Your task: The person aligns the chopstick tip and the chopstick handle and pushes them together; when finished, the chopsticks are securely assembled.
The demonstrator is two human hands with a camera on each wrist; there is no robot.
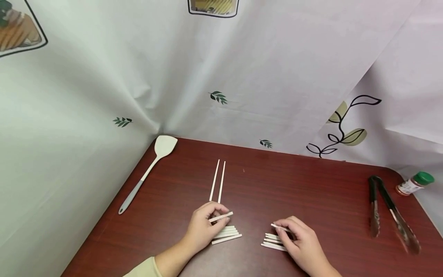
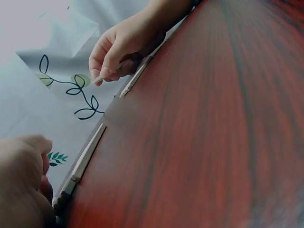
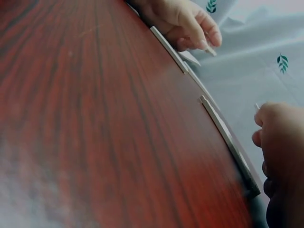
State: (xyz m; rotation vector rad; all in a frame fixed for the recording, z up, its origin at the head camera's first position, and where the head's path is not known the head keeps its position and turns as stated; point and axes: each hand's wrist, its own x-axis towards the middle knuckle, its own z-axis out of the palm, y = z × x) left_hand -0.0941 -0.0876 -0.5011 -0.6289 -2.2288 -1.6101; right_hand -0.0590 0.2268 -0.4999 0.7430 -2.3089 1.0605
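Both hands are curled in light pinches from where I stand: the left hand (image 1: 204, 225) grips one short pale stick (image 1: 226, 215) between thumb and fingers, and the right hand (image 1: 299, 238) pinches a slim stick (image 1: 275, 226) of its own. Each stick pokes out past the fingertips towards the other hand, a hold that seems meant to leave the tip free, and in the wrist views both look lifted off the table (image 1: 304, 188). Beneath the left hand lies a left bunch (image 1: 230, 230) of like sticks, with a front stick (image 1: 227, 239) slightly askew and apart; beside and partly under the right fingers lies a right bunch (image 1: 273, 247). I'd say the gap between the bunches keeps them from mixing, and laying the sticks nearly parallel makes each easier to pick out singly. Just beyond the left hand, two long sticks (image 1: 214, 180) lie side by side, their near ends meeting the hand's outline; whether it touches them I can't tell. A spatula (image 1: 148, 170) lies near the left edge, with tongs (image 1: 392, 206) and a green-capped jar (image 1: 413, 184) to the right, probably put there to avoid crowding the hands.
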